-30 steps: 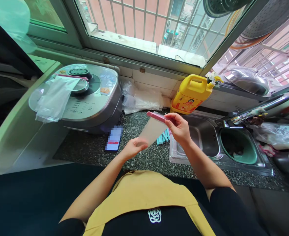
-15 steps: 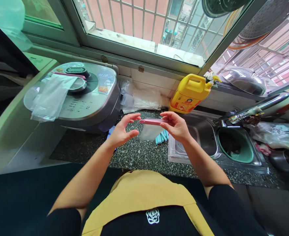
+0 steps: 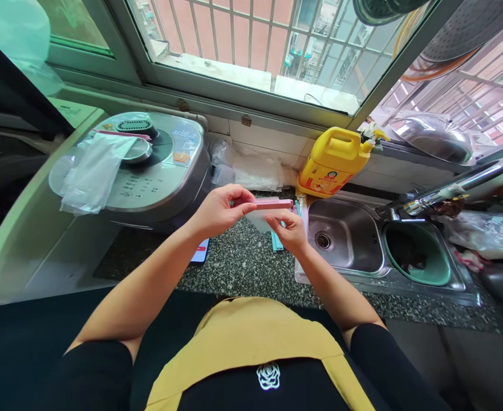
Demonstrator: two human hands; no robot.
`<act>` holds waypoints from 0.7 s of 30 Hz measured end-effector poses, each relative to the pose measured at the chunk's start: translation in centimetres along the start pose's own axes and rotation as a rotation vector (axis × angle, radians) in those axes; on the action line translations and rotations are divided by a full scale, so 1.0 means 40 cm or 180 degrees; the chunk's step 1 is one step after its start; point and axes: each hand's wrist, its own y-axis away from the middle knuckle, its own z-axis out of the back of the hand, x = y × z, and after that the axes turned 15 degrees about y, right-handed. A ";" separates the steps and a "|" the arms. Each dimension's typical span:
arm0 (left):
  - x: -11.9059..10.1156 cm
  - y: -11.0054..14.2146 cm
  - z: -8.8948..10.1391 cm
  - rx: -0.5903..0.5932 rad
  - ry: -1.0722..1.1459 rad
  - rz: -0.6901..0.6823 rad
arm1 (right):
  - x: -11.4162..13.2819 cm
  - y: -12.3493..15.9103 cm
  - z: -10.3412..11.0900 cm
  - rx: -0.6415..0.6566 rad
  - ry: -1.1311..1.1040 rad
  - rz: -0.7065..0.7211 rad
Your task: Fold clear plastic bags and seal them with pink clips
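A pink bag clip (image 3: pixel 274 204) lies level across the top of a clear plastic bag (image 3: pixel 258 220) that hangs below it. My left hand (image 3: pixel 219 211) pinches the clip's left end between thumb and fingers. Just under the clip's right half is my right hand (image 3: pixel 289 229), thumb and fingers slightly apart and pointing left. Whether its fingertips touch the bag I cannot make out. Behind and beneath lie several blue clips (image 3: pixel 277 242) on the counter, partly covered by my right hand.
A rice cooker (image 3: pixel 157 188) stands left, with a plastic bag and pink clip on its lid. More clear bags (image 3: pixel 255 171) lie by the wall. A yellow jug (image 3: pixel 335 162) stands behind the sink (image 3: pixel 354 251). A phone (image 3: pixel 200 252) rests on the speckled counter (image 3: pixel 234 268).
My left hand has moved right and closed on the clip's left end. My right hand has let go of the clip's right end and moved down and left beneath it.
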 end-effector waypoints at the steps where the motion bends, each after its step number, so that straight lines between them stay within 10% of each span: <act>1: 0.000 0.000 0.003 -0.0033 0.0009 -0.0003 | -0.005 0.007 -0.006 -0.0022 0.0055 0.0021; 15: -0.006 0.001 0.031 -0.0121 0.0283 0.0114 | -0.120 0.139 -0.042 0.0519 0.0742 0.0015; 21: 0.002 0.001 0.034 0.0199 0.0243 0.0119 | -0.078 0.093 0.029 0.0464 0.0722 0.0246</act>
